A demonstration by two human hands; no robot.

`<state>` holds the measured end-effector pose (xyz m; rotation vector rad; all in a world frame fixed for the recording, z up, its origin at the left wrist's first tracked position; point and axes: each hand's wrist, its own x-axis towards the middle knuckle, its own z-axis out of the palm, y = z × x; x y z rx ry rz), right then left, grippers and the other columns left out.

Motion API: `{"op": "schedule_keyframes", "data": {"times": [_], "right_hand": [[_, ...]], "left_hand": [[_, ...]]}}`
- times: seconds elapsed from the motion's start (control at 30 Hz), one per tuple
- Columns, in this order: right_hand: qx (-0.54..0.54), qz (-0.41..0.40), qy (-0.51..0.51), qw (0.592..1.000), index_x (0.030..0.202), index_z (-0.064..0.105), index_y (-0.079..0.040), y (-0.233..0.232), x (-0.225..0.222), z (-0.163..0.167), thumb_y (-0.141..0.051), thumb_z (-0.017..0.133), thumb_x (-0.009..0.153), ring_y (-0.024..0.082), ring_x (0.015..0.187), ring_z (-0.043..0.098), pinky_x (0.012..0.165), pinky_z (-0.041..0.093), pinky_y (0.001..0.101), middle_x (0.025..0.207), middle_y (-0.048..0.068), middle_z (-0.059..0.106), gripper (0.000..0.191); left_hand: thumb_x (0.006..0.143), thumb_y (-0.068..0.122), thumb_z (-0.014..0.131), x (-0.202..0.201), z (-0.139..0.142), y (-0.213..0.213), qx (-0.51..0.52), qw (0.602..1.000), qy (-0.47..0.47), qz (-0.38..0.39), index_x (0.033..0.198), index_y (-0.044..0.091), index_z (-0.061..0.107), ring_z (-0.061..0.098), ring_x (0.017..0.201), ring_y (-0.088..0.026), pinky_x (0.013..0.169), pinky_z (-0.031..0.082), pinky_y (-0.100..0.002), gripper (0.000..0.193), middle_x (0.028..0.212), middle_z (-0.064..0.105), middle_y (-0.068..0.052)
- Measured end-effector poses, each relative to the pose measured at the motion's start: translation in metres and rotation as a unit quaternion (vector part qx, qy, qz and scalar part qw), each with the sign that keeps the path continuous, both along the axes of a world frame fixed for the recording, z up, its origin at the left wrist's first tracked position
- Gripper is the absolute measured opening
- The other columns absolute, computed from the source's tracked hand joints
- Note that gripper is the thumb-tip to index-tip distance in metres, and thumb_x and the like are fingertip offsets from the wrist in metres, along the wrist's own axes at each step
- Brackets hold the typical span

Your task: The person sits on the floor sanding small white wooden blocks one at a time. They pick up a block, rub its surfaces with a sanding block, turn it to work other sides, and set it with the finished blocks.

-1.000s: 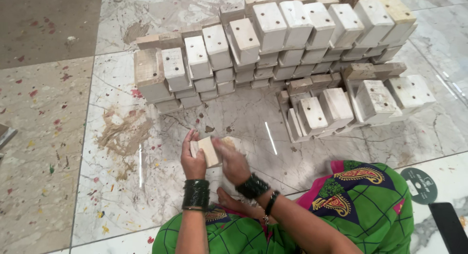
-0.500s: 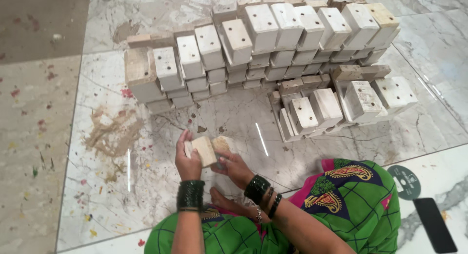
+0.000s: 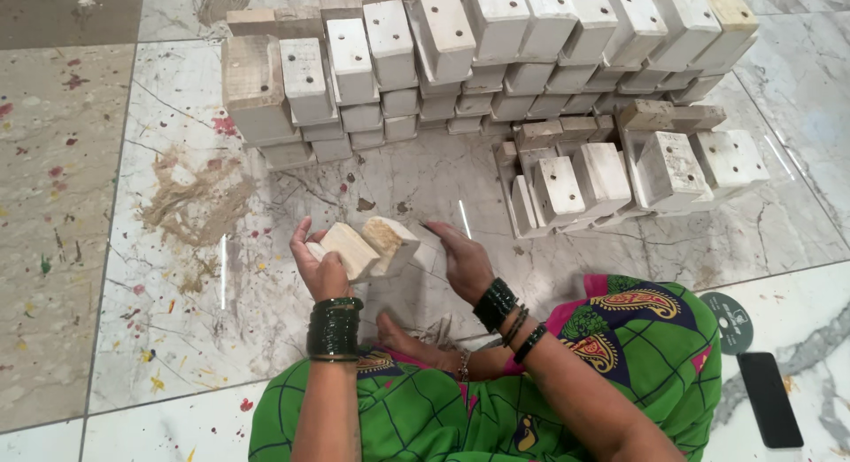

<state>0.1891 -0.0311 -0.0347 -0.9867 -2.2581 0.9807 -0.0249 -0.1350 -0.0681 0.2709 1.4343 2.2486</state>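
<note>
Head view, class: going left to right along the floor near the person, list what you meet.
Sawdust patch → left hand → wooden block → right hand → small stack of blocks → dark round disc → black phone.

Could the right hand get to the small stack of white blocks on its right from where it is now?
Probably yes. The right hand is free, and only bare marble floor lies between it and the small stack; the left hand holds the wooden block.

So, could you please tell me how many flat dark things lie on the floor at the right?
2: a round dark disc beside the green cloth, and a black phone just below it.
</note>
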Motion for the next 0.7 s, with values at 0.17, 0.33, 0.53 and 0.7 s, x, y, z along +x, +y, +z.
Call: {"op": "schedule_keyframes", "data": {"times": [0.17,0.33,0.53,0.7], "right_hand": [[0.361,0.204,-0.091,0.905,0.13,0.067,-0.004,-0.005,-0.053,-0.008,-0.002,0.051,0.085,0.032,0.146,0.041,0.119,0.034,0.0484,0.147,0.013,0.059,0.048],[0.444,0.321,-0.174,0.818,0.109,0.074,-0.002,-0.009,-0.068,-0.038,-0.018,0.06,0.082,0.032,0.143,0.044,0.123,0.029,0.0488,0.136,0.014,0.062,0.035],[0.349,0.389,-0.168,0.836,0.11,0.072,-0.001,-0.002,-0.071,-0.053,-0.016,0.058,0.09,0.036,0.131,0.053,0.114,0.038,0.0474,0.126,0.018,0.064,0.029],[0.339,0.36,-0.081,0.866,0.107,0.069,-0.006,-0.02,-0.04,-0.044,-0.01,0.06,0.087,0.03,0.132,0.058,0.114,0.048,0.0495,0.129,0.015,0.068,0.022]], "left_hand": [[0.067,-0.018,0.037,0.002,0.0,-0.001,-0.021,0.999,0.04,-0.031,0.144,0.01,0.049,0.056,0.108,-0.017,0.099,0.052,-0.032,0.083,0.117,0.05,-0.009],[0.067,-0.017,0.038,0.003,0.012,-0.007,-0.044,0.989,0.119,-0.074,0.144,0.008,0.05,0.056,0.107,-0.018,0.1,0.051,-0.031,0.083,0.117,0.053,-0.01],[0.066,-0.018,0.038,-0.004,0.022,-0.007,-0.061,0.986,0.114,-0.104,0.146,0.009,0.047,0.059,0.106,-0.018,0.097,0.052,-0.03,0.085,0.116,0.055,-0.009],[0.067,-0.022,0.038,-0.003,0.019,-0.012,-0.089,0.993,0.054,-0.056,0.145,0.012,0.05,0.061,0.11,-0.02,0.095,0.057,-0.031,0.086,0.125,0.053,-0.011]]}}
